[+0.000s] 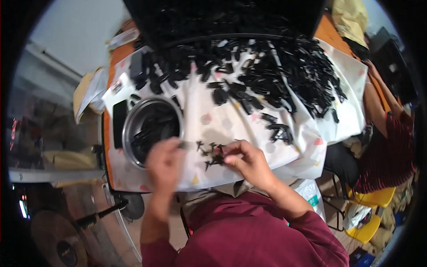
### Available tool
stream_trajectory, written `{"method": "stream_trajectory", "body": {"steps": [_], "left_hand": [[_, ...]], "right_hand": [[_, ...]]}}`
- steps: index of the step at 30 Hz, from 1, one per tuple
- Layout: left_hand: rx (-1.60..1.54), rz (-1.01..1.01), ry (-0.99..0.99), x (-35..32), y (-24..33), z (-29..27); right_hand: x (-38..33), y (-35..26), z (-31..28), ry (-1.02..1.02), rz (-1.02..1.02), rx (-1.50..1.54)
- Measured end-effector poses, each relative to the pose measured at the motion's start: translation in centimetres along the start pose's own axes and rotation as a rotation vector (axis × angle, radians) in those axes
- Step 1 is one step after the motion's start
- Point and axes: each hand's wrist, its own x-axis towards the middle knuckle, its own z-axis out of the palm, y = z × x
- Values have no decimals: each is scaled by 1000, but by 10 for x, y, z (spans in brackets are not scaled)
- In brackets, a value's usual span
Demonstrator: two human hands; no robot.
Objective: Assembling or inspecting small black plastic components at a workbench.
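- Leftmost, I'd worry about the metal bowl [125,135]: the left hand [165,160] overlaps its near right rim in my view, so a hasty sweep could knock it and scatter the black parts [155,126] inside.
- Mid-worktop, the small black pieces [218,159] lie loosely grouped on the pale cloth [231,122], between both hands; a careless fingertip might push several away together.
- Further right, folds in that cloth could snag a sleeve or forearm, I'd judge, and drag the loose pile [267,84] along.
- Left pose: forearm rising steeply from below, hand blurred; I cannot tell whether its fingers are apart or clamped.
- Right pose: the right hand [249,162] angles inward, thumb and forefinger bent at the pieces' edge; whether they pinch one, I cannot tell.
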Motion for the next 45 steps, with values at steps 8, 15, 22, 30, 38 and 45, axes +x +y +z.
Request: {"method": "stream_trajectory", "body": {"steps": [8,15,22,30,38,45], "left_hand": [[590,107,7,48,-13,1],[441,-152,-215,91,13,129],[265,-225,-298,67,5,115],[311,26,-305,37,5,100],[-603,-528,-308,28,9,106],[-1370,-661,-469,27,33,84]], "right_hand": [[55,7,-73,465,-74,-897],[73,0,-112,736,-85,-932],[59,10,-163,685,-67,-983],[108,0,-126,460,-153,-1269],[77,-15,-94,365,-356,-846],[28,-24,-50,35,-28,273]]}}
